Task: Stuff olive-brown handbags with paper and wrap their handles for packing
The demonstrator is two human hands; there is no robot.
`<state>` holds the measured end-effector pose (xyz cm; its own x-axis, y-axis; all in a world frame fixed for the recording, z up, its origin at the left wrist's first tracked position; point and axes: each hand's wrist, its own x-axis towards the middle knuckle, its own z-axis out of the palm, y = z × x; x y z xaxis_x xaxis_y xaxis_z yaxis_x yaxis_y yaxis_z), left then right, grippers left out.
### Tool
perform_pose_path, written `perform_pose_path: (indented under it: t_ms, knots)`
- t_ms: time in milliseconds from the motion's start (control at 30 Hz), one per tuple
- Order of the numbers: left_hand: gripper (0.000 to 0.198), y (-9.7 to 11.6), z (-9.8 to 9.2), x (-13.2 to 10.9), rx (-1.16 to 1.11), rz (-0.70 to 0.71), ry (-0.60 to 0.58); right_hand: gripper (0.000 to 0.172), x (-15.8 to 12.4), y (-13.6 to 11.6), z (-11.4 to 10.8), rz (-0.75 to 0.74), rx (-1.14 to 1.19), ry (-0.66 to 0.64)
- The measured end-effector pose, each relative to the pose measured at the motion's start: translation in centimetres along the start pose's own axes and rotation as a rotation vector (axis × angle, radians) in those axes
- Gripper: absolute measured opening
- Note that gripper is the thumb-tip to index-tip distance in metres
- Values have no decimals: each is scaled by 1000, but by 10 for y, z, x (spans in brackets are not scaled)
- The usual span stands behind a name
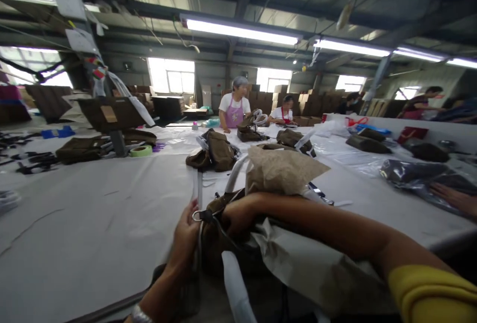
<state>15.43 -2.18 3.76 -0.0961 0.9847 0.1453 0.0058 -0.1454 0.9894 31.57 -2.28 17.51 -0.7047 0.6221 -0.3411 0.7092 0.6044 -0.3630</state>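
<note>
In front of me is a dark brown bag [212,243] with a metal ring at its left end and straps wrapped in white. My left hand [186,236] rests along the outside of that end, fingers stretched upward beside the ring. My right hand [240,213] reaches down into the bag's opening, and its fingertips are hidden inside. Crumpled brown paper [283,169] stands up behind my right forearm. A pale sheet of paper [298,258] sticks out in front of it, under the arm.
More brown bags [216,149] lie farther up the white-covered table [112,213]. A roll of green tape [140,151] sits by a post at left. Another person's hand [452,199] touches a plastic-wrapped bag [410,174] at right. Two people work across the table.
</note>
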Motion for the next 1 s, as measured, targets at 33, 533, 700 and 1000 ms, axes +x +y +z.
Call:
perform_pose_path:
  t_ms: [33, 533, 700, 1000]
  knots:
    - [48, 19, -3, -2, 5, 62, 48, 16, -15, -1, -12, -22, -3, -14]
    - [139, 151, 94, -25, 721, 694, -835, 69, -269, 82, 125, 624, 303, 830]
    - [146, 149, 131, -23, 746, 678, -1048, 68, -210, 46, 106, 389, 835, 1027]
    - [90, 122, 119, -11, 484, 639, -754, 36, -198, 28, 80, 50, 372, 1277]
